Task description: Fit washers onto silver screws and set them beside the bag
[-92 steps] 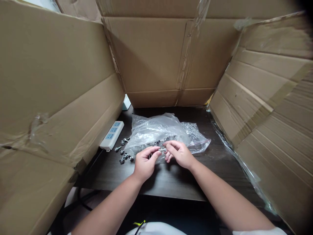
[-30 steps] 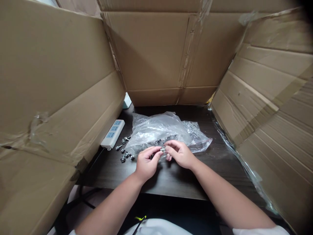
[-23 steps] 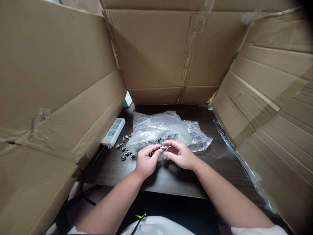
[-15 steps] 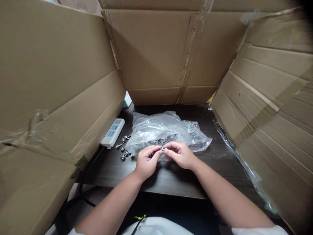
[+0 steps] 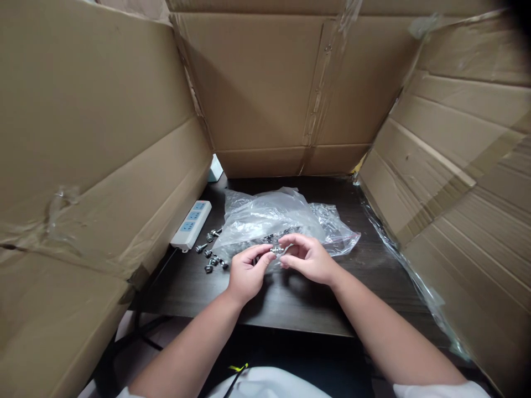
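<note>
My left hand [image 5: 248, 272] pinches a small silver bolt [image 5: 275, 250] between thumb and forefinger, just above the table. At the bolt's right end is my right hand [image 5: 307, 258], thumb and forefinger parted around it; whether a fingertip touches it I cannot tell. The bolt's small fittings are too fine to make out. Behind both hands lies a clear plastic bag [image 5: 269, 207] with dark and silver hardware showing through it. Several loose bolts [image 5: 213, 260] with dark or silver heads lie left of my left hand.
A white power strip [image 5: 191, 225] stands along the left side of the dark table [image 5: 298, 309]. Cardboard walls rise at the left [image 5: 103, 138], the back [image 5: 257, 88] and the right [image 5: 452, 166]. A small white box [image 5: 215, 169] is at the back left corner.
My right thumb and forefinger have parted from their pinch on the bolt's right end, so more of the bolt shows. My left hand has shifted slightly left, keeping its hold.
</note>
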### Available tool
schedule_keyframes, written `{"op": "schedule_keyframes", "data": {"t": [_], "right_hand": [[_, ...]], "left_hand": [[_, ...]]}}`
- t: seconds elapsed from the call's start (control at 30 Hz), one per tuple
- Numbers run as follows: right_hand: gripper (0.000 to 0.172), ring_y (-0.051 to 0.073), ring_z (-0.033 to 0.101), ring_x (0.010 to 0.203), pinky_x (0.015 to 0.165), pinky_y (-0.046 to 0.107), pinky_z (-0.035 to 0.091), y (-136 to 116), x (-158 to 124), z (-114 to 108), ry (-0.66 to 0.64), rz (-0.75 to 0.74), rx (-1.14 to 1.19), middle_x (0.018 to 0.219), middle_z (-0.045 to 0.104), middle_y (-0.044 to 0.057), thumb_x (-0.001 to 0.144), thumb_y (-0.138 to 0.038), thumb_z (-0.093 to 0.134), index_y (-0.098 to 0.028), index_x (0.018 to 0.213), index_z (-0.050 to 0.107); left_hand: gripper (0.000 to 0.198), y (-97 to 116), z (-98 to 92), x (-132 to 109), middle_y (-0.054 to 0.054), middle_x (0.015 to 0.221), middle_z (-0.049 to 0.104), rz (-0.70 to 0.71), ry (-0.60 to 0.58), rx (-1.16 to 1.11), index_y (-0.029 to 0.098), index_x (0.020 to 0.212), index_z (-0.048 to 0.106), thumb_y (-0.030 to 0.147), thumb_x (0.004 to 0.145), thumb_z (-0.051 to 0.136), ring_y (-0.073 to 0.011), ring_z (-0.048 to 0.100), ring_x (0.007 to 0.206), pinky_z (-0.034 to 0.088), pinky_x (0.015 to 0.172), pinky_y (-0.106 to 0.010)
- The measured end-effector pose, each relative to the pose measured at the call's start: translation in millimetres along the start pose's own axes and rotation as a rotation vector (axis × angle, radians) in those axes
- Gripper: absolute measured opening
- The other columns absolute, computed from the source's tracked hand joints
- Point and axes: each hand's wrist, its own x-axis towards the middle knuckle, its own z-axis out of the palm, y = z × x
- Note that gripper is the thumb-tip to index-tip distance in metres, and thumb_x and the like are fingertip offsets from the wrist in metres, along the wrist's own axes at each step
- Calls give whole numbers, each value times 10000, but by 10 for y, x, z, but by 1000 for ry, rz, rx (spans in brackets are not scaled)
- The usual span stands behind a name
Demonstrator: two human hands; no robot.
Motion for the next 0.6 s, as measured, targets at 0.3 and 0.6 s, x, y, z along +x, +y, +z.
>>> {"op": "schedule_keyframes", "data": {"t": [0.3,0.6], "right_hand": [[255,142,607,524,552,281,506,-24,11,45,-15,25,-59,597,615,-3,785,-415,662,-163,798,625],[326,121,621,583,561,255,519,37,45,45,-2,36,-20,783,615,21,819,-463,612,-165,950,595]], "left_hand": [[115,11,-7,-1,-59,841,747,130,-34,59,184,847,747,211,753,686,-189,696,770,571,714,-286],[122,22,-14,2,-59,822,753,59,8,49,180,838,749,229,742,693,-202,704,747,582,692,-298]]}}
